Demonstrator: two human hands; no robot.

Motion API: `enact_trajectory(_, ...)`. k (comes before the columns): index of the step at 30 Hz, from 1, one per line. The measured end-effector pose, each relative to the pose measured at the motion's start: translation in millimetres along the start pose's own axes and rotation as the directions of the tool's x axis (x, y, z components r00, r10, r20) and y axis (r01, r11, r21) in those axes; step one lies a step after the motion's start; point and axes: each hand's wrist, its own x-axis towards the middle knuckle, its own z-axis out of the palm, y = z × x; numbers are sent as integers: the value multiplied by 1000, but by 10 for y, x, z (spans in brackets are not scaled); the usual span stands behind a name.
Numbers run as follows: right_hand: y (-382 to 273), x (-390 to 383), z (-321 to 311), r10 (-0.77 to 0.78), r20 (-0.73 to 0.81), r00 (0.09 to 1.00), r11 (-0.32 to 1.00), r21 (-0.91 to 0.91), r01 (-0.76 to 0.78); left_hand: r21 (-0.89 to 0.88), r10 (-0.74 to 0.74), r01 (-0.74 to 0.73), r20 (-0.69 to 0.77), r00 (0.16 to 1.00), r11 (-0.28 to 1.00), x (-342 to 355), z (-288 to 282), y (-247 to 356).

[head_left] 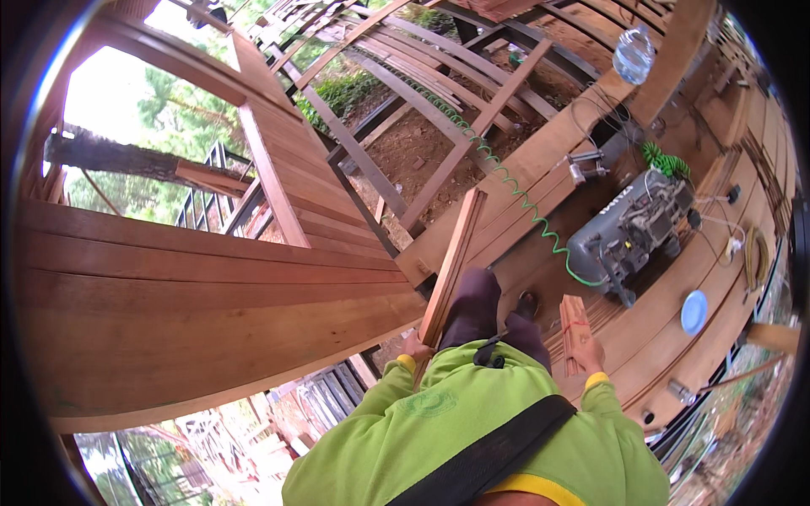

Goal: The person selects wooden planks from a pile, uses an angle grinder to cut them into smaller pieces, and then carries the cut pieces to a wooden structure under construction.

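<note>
My left hand (pixel 416 347) is closed around long, narrow wooden strips (pixel 453 266), which lean up and away beside my left leg. In my right hand (pixel 588 354) is a bundle of shorter wooden strips (pixel 574 320), with a thin red line across it that looks like a tie. The fingers wrap the bundle's side, partly hidden by the wood. Both sleeves are green with yellow cuffs. My legs and one dark shoe (pixel 527 305) show between the two loads of wood.
A plank wall (pixel 211 329) with a window opening rises at left. Ahead lies open floor framing (pixel 430 190) over soil. At right stand an air compressor (pixel 629 228) with a green coiled hose (pixel 506 173), a clear plastic jug (pixel 634 56), a blue round dish (pixel 694 313) and a metal cup (pixel 680 391).
</note>
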Motion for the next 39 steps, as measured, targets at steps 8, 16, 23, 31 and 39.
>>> enact_trajectory(8,-863,719,-750,-34,-47,998,998,-45,32,-507,-69,37,-45,997,861,551,73,-114)
enact_trajectory(16,-1541,1340,-874,-8,114,993,975,-218,33,-650,-175,106,-41,984,752,1549,57,-17)
enact_trajectory(23,-3022,1974,-1609,144,256,956,889,-457,-11,-734,-316,253,55,947,630,2168,-1001,414)
enact_trajectory(31,-4838,2495,-2432,1,163,987,921,-385,63,-665,-155,81,-53,986,743,2831,-2663,863)
enact_trajectory(39,-6224,2920,-2586,-91,181,979,935,-322,147,-954,-339,155,62,939,256,3630,-3276,959)
